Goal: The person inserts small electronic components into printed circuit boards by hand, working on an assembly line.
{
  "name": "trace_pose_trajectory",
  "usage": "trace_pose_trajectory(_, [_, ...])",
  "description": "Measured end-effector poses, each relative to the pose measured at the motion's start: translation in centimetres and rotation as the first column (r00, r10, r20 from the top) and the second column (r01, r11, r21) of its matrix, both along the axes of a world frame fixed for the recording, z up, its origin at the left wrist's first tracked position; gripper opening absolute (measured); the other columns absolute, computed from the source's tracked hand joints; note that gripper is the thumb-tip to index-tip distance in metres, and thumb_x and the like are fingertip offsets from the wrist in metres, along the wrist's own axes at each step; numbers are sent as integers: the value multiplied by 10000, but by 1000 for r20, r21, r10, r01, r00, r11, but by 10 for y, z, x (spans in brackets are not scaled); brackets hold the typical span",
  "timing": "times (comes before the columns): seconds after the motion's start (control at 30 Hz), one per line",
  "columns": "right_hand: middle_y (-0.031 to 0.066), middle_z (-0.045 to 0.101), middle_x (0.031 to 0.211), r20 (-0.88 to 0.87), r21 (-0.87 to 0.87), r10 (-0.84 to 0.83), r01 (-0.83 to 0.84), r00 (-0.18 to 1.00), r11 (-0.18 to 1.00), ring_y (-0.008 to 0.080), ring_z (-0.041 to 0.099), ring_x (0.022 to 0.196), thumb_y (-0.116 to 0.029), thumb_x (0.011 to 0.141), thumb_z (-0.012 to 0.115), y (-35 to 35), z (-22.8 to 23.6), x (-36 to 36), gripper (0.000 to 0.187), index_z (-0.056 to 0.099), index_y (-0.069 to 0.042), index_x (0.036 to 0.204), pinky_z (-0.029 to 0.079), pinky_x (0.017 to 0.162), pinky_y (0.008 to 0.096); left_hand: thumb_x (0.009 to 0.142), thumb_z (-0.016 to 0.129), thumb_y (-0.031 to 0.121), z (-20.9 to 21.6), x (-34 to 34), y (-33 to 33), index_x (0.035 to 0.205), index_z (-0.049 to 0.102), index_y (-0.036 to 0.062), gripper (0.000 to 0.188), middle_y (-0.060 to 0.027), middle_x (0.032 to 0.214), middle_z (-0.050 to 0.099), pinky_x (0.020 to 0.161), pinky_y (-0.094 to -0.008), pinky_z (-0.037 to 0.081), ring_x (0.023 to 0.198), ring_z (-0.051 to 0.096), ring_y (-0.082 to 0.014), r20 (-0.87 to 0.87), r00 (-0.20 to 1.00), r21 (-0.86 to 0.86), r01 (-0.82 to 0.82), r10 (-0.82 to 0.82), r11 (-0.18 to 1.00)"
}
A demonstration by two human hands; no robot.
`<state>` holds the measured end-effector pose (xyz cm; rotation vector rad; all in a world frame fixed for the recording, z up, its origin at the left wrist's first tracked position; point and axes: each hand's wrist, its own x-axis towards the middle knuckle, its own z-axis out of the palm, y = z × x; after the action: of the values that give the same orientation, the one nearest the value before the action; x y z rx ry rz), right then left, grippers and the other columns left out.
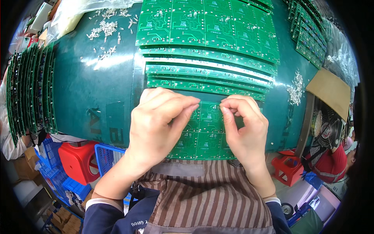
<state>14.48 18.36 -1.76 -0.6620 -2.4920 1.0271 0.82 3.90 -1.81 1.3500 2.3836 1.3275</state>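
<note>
Nearest of all is a brown striped apron [202, 191], worn over dark blue sleeves. Just past it, a green circuit board [202, 134] lies flat at the near edge of the dark green table [89, 85]. Both hands rest on top of this board. The left hand [157, 123] has its fingers curled, with thumb and first finger pressed together; if a tiny part sits between them, it is too small to see. The right hand [243, 124] is pinched shut the same way, and its fingertips almost touch the left ones over the middle of the board. A little farther, more green boards [206, 80] lie in a row, each one partly over the next, and a big panel of boards [206, 27] sits at the far side. Little silver metal parts [105, 29] are scattered at the far left, and another small heap [296, 89] lies to the right. Many boards are laid out and loose parts remain, so it looks like much work is left. Racks of boards [31, 89] stand upright on the left.
</note>
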Motion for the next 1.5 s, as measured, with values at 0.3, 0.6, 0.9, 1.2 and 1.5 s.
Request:
trace_pose_trajectory(0.3, [105, 672, 915, -27, 130, 91, -86, 995, 988, 310, 626, 833, 30, 818, 698, 4, 1, -1, 139, 651, -17, 940, 518, 738, 397, 720, 804, -18, -3, 3, 1, 869, 767, 71, 178, -45, 816, 719, 682, -316, 489, 732, 658, -201, -77, 997, -54, 22, -26, 998])
trace_pose_trajectory(0.6, [108, 668, 939, -76, 168, 93, -80, 993, 983, 293, 626, 858, 35, 792, 721, 3, -2, 3, 212, 677, -14, 994, 528, 740, 379, 706, 783, -49, 11, -2, 6, 854, 761, 40, 174, -80, 810, 729, 705, -322, 509, 729, 675, -219, -116, 988, -112, 85, -98, 990])
trace_pose_trajectory(0.9, [109, 700, 895, -89, 413, -455, 448, 886, 793, 235, 649, 763, -53, 855, 726, 102, 8, 56, 79, 718, -47, 933, 516, 709, 334, 770, 774, 3, 6, 0, 4, 843, 731, 34, 90, -63, 784, 696, 726, -335, 464, 717, 635, -218, -104, 994, -185, 17, -37, 983])
trace_pose_trajectory(1.2, [122, 657, 850, -15, 505, -385, 339, 923, 794, 286, 629, 775, -36, 868, 705, 120, -9, 65, 67, 664, 0, 907, 502, 729, 364, 809, 746, -6, -2, 5, 8, 831, 694, 19, 63, -65, 781, 686, 692, -312, 474, 696, 623, -199, -98, 995, -127, -16, 4, 992])
trace_pose_trajectory(1.5, [44, 730, 870, -89, 99, -442, 449, 893, 888, 88, 647, 785, -16, 846, 760, 97, 2, 70, 77, 722, 26, 899, 498, 747, 231, 801, 738, -27, 0, 4, 6, 825, 666, -10, 78, -96, 792, 684, 682, -298, 503, 713, 637, -191, -39, 999, -116, -28, 23, 993])
